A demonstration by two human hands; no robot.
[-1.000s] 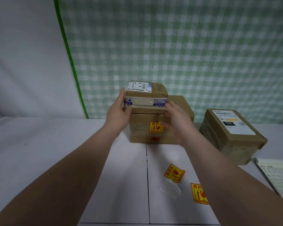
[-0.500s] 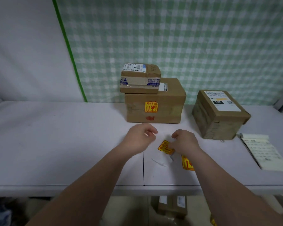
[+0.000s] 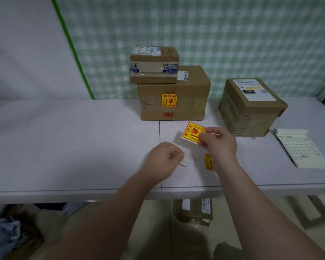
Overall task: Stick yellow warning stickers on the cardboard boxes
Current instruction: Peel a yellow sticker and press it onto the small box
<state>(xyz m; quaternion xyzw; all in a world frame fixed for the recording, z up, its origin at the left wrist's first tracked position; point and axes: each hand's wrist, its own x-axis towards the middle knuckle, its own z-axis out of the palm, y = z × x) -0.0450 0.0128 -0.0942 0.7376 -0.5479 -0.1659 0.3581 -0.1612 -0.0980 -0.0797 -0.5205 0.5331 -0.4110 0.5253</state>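
The right hand (image 3: 219, 142) is pinching a yellow sticker (image 3: 192, 132) above the worktop (image 3: 64, 137); the left hand (image 3: 162, 160) is curling loosely around white backing. Beyond them, one box (image 3: 174, 102) is wearing its sticker; two appear unlabelled.

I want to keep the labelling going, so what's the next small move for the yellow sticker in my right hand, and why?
Probably peel it with the left hand: the right hand pinches the yellow warning sticker with white backing apparently still on. The small taped cardboard box, stacked on the large brown cardboard box, shows no yellow sticker; the large one has one.
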